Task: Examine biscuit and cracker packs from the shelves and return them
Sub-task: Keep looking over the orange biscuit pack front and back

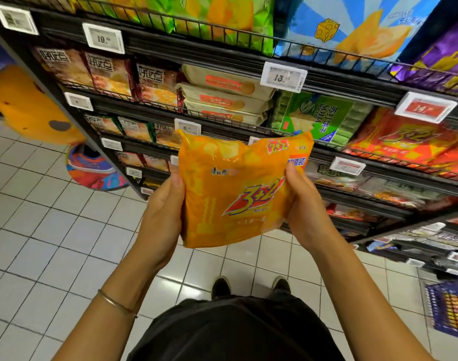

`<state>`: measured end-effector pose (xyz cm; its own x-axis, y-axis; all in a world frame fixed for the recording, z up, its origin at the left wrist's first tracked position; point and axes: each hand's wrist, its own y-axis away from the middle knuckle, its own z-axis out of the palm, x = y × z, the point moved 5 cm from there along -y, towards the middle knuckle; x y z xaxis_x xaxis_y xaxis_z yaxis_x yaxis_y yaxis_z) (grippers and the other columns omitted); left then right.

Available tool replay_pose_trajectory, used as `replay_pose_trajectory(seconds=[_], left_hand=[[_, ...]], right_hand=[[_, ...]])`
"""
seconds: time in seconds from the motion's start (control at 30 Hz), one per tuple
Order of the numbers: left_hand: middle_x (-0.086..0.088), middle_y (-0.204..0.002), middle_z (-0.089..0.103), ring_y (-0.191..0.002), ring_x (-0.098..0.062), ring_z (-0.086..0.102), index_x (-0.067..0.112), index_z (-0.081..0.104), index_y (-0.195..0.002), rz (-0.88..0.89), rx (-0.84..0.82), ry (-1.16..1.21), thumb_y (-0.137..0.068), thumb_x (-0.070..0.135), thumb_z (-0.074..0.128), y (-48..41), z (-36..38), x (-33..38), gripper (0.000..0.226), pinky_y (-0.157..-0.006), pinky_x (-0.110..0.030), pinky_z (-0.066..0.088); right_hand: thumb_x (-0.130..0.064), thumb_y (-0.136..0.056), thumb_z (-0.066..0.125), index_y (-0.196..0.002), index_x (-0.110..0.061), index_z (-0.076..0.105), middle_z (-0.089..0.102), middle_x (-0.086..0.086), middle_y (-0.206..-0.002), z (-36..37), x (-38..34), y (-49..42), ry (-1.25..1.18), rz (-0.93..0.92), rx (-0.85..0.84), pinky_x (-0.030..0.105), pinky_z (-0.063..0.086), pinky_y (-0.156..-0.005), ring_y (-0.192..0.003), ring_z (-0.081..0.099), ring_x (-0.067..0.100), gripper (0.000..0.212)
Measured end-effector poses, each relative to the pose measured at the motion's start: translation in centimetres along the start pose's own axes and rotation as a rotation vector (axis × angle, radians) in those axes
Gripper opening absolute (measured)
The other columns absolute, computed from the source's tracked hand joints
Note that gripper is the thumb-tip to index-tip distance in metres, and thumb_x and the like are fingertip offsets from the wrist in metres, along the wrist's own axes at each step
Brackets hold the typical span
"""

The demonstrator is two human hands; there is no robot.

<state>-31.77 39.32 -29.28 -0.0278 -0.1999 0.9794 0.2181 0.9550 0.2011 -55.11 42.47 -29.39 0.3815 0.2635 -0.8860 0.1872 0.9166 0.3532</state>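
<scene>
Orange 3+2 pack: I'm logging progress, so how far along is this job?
Done: the glossy orange plastic 3+2 biscuit pack is off the black wire shelves. In hand: the left-hand grip and right-hand grip hold its sides, front facing the camera. Left: returning it to a shelf.

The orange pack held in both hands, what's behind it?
Behind the orange pack run dark shelf edges and a price tag; a green soda-cracker pack shows above it. The shelf stock directly behind is covered.
</scene>
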Motion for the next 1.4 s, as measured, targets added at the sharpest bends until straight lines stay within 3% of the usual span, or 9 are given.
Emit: replay_pose_trajectory(seconds=[0.1, 0.23, 0.33, 0.53, 0.73, 0.83, 1.1, 1.23, 1.4], left_hand=[[0.021, -0.111, 0.076, -0.108, -0.001, 0.071, 0.06, 0.067, -0.109, -0.015, -0.058, 0.003, -0.084, 0.088, 0.038, 1.0, 0.7, 0.5, 0.047, -0.084, -0.021, 0.062], [0.032, -0.115, 0.07, -0.109, 0.005, 0.068, 0.036, 0.054, -0.13, 0.067, -0.114, -0.1, -0.065, 0.056, 0.085, 2.0, 1.5, 0.5, 0.074, -0.073, -0.01, 0.056], [0.023, -0.122, 0.072, -0.113, -0.002, 0.069, 0.033, 0.059, -0.131, 0.176, -0.048, -0.111, -0.063, 0.048, 0.089, 1.9, 0.7, 0.6, 0.076, -0.081, -0.013, 0.056], [-0.001, -0.131, 0.071, -0.12, -0.02, 0.069, 0.016, 0.055, -0.142, 0.157, 0.06, -0.057, -0.047, 0.077, 0.09, 1.5, -1.0, 0.4, 0.118, -0.095, -0.039, 0.059], [0.018, -0.112, 0.077, -0.106, -0.006, 0.074, 0.038, 0.07, -0.115, 0.237, 0.045, -0.04, -0.055, 0.044, 0.091, 1.4, -0.6, 1.1, 0.064, -0.078, -0.018, 0.061], [0.011, -0.109, 0.08, -0.104, -0.014, 0.076, 0.046, 0.077, -0.106, 0.247, 0.0, -0.018, -0.056, 0.044, 0.095, 1.3, -0.4, 1.5, 0.053, -0.082, -0.024, 0.062], [0.005, -0.121, 0.076, -0.115, -0.023, 0.072, 0.035, 0.064, -0.125, 0.169, -0.028, 0.056, -0.048, 0.067, 0.096, 0.3, -1.0, 1.4, 0.089, -0.089, -0.037, 0.063], [-0.005, -0.13, 0.073, -0.117, -0.033, 0.072, 0.026, 0.054, -0.138, 0.002, -0.032, 0.167, -0.036, 0.067, 0.099, -0.2, -0.8, 0.8, 0.119, -0.09, -0.052, 0.061], [-0.014, -0.129, 0.073, -0.111, -0.038, 0.073, 0.02, 0.056, -0.14, -0.197, -0.103, 0.325, -0.035, 0.065, 0.1, -0.5, 0.3, 0.9, 0.123, -0.081, -0.047, 0.065]], right_hand=[[-0.052, -0.089, 0.068, -0.137, -0.022, 0.06, 0.074, 0.005, -0.126, 0.0, -0.8, 0.3, -0.036, -0.091, 0.042, 0.037, 0.063, -0.081, -0.114, 0.072, 0.025, 0.057], [-0.06, -0.074, 0.084, -0.126, -0.032, 0.065, 0.075, 0.003, -0.123, 0.7, -1.5, 0.8, 0.005, -0.203, -0.016, 0.031, 0.06, -0.084, -0.113, 0.072, 0.022, 0.062], [-0.06, -0.072, 0.086, -0.122, -0.039, 0.067, 0.075, 0.001, -0.122, 1.1, -2.1, 1.3, 0.066, -0.248, -0.082, 0.031, 0.06, -0.084, -0.113, 0.072, 0.021, 0.057], [-0.059, -0.067, 0.09, -0.119, -0.046, 0.066, 0.076, -0.002, -0.12, 1.4, -3.0, 2.4, 0.152, -0.301, -0.161, 0.03, 0.061, -0.081, -0.11, 0.074, 0.021, 0.059], [-0.055, -0.062, 0.095, -0.118, -0.044, 0.066, 0.077, -0.004, -0.115, 0.7, -3.3, 2.6, 0.192, -0.296, -0.177, 0.029, 0.062, -0.077, -0.104, 0.076, 0.019, 0.065], [-0.05, -0.059, 0.098, -0.115, -0.045, 0.069, 0.078, -0.003, -0.113, 0.3, -3.2, 2.7, 0.185, -0.294, -0.189, 0.03, 0.062, -0.079, -0.103, 0.076, 0.02, 0.063], [-0.062, -0.057, 0.095, -0.113, -0.046, 0.07, 0.078, -0.004, -0.115, -0.6, -3.5, 1.8, 0.164, -0.252, -0.158, 0.031, 0.062, -0.077, -0.105, 0.076, 0.021, 0.063], [-0.074, -0.044, 0.092, -0.122, -0.036, 0.061, 0.079, -0.004, -0.113, -0.6, -3.4, 1.2, 0.162, -0.148, -0.129, 0.033, 0.064, -0.073, -0.101, 0.077, 0.021, 0.092], [-0.069, -0.05, 0.093, -0.131, -0.026, 0.058, 0.077, 0.005, -0.121, 0.0, -2.7, 1.0, 0.041, 0.065, -0.259, 0.038, 0.063, -0.079, -0.109, 0.075, 0.028, 0.098]])
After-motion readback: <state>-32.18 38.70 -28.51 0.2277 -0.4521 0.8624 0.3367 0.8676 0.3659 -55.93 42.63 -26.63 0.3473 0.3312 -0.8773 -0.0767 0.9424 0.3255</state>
